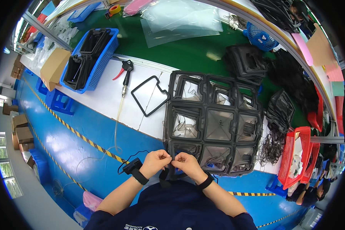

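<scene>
My left hand and my right hand meet close to my body, fingertips almost touching. Both are closed in a pinch on a thin black frame piece, mostly hidden by the fingers. They are at the near left corner of a black gridded panel. Its compartments hold thin grey sheeting, and several have loose black frames lying in them. Left of the panel, a single notched black frame lies on the white table, one corner touching the panel. Each wrist wears a black band.
An air blow gun with a red lever and hose lies left. Beyond it stands a blue basket of black frames. Stacked black frames and red baskets are at right. Clear plastic sheets lie on the green mat.
</scene>
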